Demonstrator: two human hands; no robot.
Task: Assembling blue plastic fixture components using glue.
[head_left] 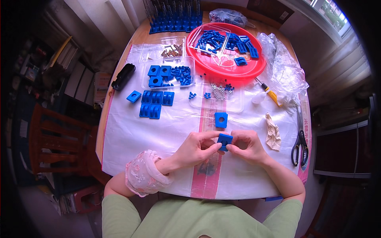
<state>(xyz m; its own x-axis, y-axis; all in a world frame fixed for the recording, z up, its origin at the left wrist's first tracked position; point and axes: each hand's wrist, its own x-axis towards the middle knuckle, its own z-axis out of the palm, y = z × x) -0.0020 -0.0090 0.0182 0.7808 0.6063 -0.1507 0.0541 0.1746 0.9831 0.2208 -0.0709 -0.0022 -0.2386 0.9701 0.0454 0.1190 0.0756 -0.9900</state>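
Between both hands I hold a small blue plastic bracket (pixel 225 139) above the white sheet. My left hand (pixel 198 147) pinches its left side with thumb and fingers. On its right side, my right hand (pixel 248 145) grips it the same way. Just beyond my fingers lies a blue square plate with a round hole (pixel 221 119). Farther left, several blue pieces with curved ribs (pixel 156 98) lie grouped together, with a single holed blue block (pixel 133 96) beside them.
A clear tray (pixel 193 75) holds blue parts; screws (pixel 172 50) lie behind it. White rings (pixel 222 91) sit on a clear lid. At the back stands a red basin (pixel 260 69). Rightward are a screwdriver (pixel 272 95), beige cloth (pixel 272 133) and scissors (pixel 300 147). A black case (pixel 124 77) lies left.
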